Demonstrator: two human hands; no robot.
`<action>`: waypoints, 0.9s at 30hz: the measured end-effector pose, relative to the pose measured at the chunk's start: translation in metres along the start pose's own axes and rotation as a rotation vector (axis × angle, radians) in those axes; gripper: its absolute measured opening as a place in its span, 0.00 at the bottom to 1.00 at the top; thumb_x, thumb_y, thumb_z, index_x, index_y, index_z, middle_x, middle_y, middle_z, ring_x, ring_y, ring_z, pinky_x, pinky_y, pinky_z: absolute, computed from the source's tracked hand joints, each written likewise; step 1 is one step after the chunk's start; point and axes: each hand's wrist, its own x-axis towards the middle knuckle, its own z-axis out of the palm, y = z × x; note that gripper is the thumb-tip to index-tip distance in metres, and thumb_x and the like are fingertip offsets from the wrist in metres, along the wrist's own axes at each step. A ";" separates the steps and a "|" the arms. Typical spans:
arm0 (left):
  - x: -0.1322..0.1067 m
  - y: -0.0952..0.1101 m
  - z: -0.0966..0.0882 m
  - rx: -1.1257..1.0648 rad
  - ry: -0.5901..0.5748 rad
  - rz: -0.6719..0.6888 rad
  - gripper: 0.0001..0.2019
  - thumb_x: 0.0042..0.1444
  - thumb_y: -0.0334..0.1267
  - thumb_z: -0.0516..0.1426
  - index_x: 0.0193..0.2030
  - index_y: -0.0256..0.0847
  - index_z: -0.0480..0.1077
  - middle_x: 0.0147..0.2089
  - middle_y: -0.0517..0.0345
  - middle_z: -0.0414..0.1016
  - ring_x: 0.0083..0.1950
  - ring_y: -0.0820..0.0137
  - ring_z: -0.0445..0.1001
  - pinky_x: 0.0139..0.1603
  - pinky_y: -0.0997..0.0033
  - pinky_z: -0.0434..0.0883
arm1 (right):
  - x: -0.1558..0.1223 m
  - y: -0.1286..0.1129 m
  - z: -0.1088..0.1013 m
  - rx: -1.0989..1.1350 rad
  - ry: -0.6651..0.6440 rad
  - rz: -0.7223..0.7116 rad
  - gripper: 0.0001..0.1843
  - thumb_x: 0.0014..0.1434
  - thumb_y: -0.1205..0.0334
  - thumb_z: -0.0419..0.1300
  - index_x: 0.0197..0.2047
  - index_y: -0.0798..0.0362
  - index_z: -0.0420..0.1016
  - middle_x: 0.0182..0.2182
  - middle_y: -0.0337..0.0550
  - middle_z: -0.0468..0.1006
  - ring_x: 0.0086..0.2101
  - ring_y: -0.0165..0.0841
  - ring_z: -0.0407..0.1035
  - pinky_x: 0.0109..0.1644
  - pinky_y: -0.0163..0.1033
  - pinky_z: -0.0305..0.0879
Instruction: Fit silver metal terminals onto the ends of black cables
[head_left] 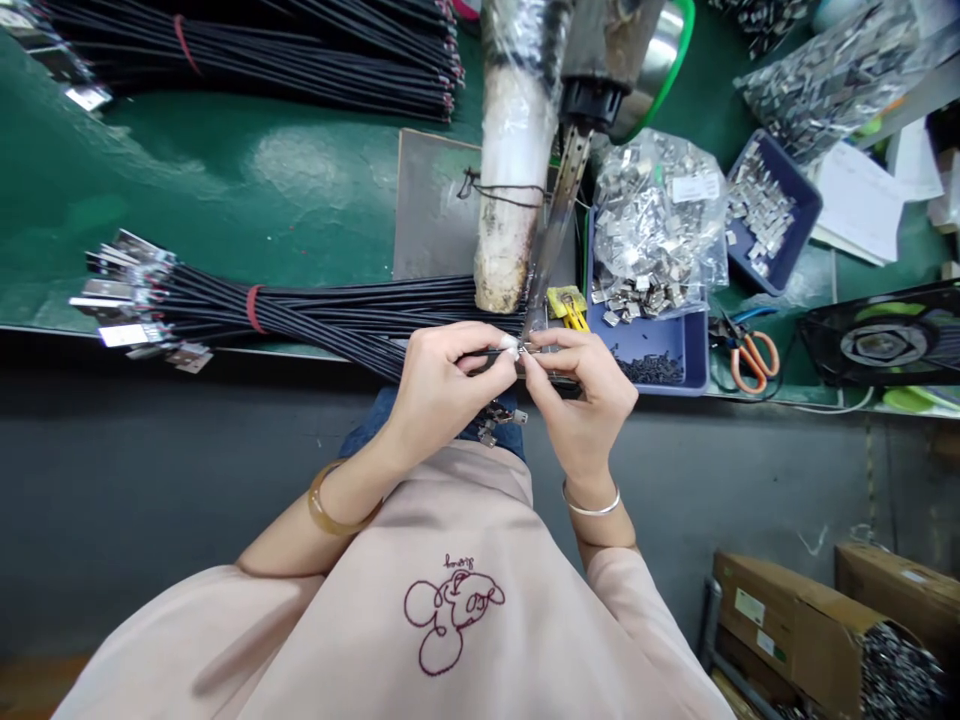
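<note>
My left hand (pixel 456 392) and my right hand (pixel 583 392) meet at the table's front edge, thumbs and forefingers closed in a pinch. A small shiny metal piece (pixel 523 349) shows between the fingertips; its exact kind is too small to tell. My left fingertips have a whitish covering. Beside and behind my left hand lies a bundle of black cables (pixel 330 310), tied with a red band (pixel 255 308), with metal connectors (pixel 131 300) at its far left end. Below the hands, several metal connectors (pixel 491 422) hang near my lap. The soldering-like metal bar (pixel 559 220) comes down just behind my fingertips.
A white wrapped tube (pixel 512 190) hangs over a grey board (pixel 435 210). Right stand a blue tray (pixel 694 350) with a bag of metal shells (pixel 656 215), a smaller bin (pixel 802 215), orange-handled pliers (pixel 752 360) and a black fan (pixel 885 340). More cables (pixel 300 60) lie at the back left.
</note>
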 end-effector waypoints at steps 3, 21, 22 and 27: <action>0.001 0.000 0.000 0.030 0.020 0.059 0.06 0.52 0.27 0.59 0.29 0.37 0.79 0.27 0.60 0.76 0.25 0.79 0.66 0.23 0.80 0.59 | 0.000 0.000 0.000 -0.013 0.019 -0.021 0.06 0.61 0.70 0.64 0.35 0.49 0.76 0.39 0.39 0.83 0.40 0.32 0.79 0.45 0.42 0.77; 0.000 -0.001 -0.019 0.047 -0.281 -0.002 0.07 0.55 0.30 0.59 0.26 0.35 0.74 0.22 0.64 0.63 0.24 0.78 0.57 0.25 0.76 0.56 | -0.021 0.003 -0.007 -0.168 0.102 -0.293 0.10 0.60 0.71 0.66 0.42 0.49 0.73 0.40 0.43 0.86 0.38 0.31 0.82 0.41 0.35 0.81; 0.001 0.000 -0.022 0.054 -0.310 0.023 0.07 0.56 0.30 0.59 0.27 0.35 0.74 0.23 0.64 0.65 0.24 0.78 0.58 0.25 0.75 0.57 | -0.024 0.004 -0.007 -0.185 0.109 -0.337 0.10 0.60 0.70 0.66 0.42 0.49 0.73 0.39 0.43 0.86 0.38 0.31 0.82 0.41 0.35 0.81; 0.004 0.007 -0.030 0.220 -0.380 0.317 0.06 0.60 0.28 0.59 0.34 0.36 0.77 0.31 0.57 0.78 0.31 0.73 0.70 0.34 0.72 0.66 | -0.036 0.010 -0.012 0.055 0.166 -0.167 0.05 0.65 0.67 0.61 0.43 0.48 0.72 0.32 0.37 0.83 0.27 0.29 0.79 0.28 0.34 0.76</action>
